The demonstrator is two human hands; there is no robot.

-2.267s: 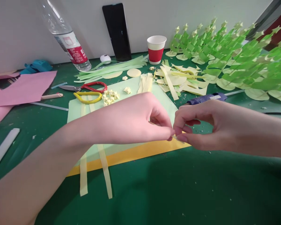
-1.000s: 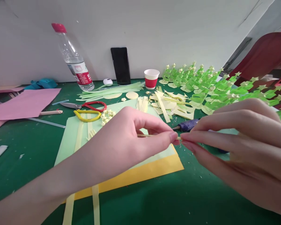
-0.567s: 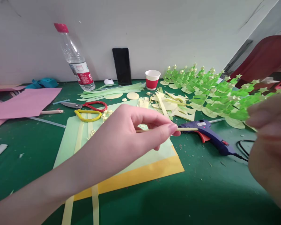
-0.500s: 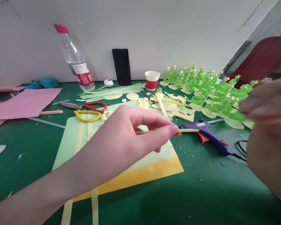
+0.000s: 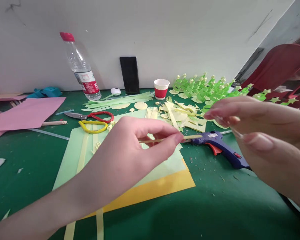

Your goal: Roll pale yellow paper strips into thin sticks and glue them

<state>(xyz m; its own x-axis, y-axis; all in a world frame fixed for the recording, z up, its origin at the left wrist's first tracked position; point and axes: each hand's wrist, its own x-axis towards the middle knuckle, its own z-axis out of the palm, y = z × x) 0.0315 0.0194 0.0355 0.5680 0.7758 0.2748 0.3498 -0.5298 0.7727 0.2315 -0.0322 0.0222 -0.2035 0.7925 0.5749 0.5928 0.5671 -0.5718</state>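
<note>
My left hand is closed in a pinch on a thin pale yellow paper strip, held edge-on above the sheets, its far end poking out past my fingertips. My right hand is raised at the right, thumb and fingers apart. Something thin and translucent shows between its thumb and fingers, too small to name. Behind the strip's tip lies a purple glue gun with a red trigger. Under my left hand are light green paper sheets over an orange-yellow sheet.
Red-and-yellow-handled scissors lie left of my hand. Paper scraps, green strips, a paper cup, a phone and a bottle are further back. Green paper pieces with stars stand at the back right. Pink paper lies left.
My right hand has come in leftward from the right edge, its fingers now spread and nearer the strip. My left hand has shifted slightly left, still pinching the strip. The view has tilted slightly.
</note>
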